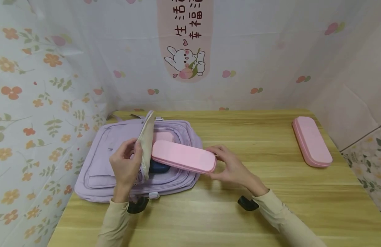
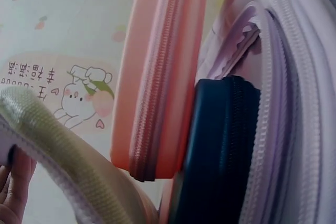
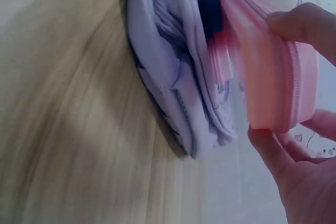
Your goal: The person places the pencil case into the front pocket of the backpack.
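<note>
A lilac backpack (image 1: 99, 161) lies flat on the table, its front pocket unzipped. My left hand (image 1: 126, 163) pinches the edge of the pocket flap (image 1: 147, 140) and holds it raised. A pink zippered pencil case (image 1: 184, 156) is gripped at its right end by my right hand (image 1: 229, 164), thumb and fingers on opposite sides. The case's left end reaches over the pocket opening. Inside the pocket lie a dark blue zippered case (image 2: 212, 145) and another pink case (image 1: 163, 137), both partly hidden by the held one.
Another pink pencil case (image 1: 312, 141) lies on the right side of the wooden table (image 1: 255, 137). A printed curtain (image 1: 249, 51) hangs along the back edge, and a flowered one (image 1: 39, 120) stands close on the left.
</note>
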### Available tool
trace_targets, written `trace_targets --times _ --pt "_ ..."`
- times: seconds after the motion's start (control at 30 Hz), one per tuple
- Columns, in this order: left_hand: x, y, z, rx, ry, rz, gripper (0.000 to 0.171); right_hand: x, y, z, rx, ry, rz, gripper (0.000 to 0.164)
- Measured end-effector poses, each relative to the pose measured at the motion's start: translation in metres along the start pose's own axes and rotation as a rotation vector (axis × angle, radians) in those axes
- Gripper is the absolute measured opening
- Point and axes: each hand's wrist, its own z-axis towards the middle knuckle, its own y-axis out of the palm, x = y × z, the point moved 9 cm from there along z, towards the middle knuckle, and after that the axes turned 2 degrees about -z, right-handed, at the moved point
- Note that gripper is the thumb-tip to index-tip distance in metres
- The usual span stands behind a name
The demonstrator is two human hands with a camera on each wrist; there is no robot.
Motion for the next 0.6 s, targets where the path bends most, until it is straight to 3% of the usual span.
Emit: trace_targets --times 0.27,0.47,0.6 --pt "0.027 0.004 0.010 -0.035 0.060 -0.005 0.012 -0.017 -0.009 0.020 -0.067 -0.026 0.119 0.069" --pt "0.032 0.006 0.013 -0.063 0.089 -0.021 0.012 0.009 -0.003 0.031 -0.092 0.022 0.079 0.069" --pt "0.033 0.010 0.013 -0.089 0.106 -0.050 0.012 0.024 0.003 0.037 -0.108 0.008 0.035 0.067"
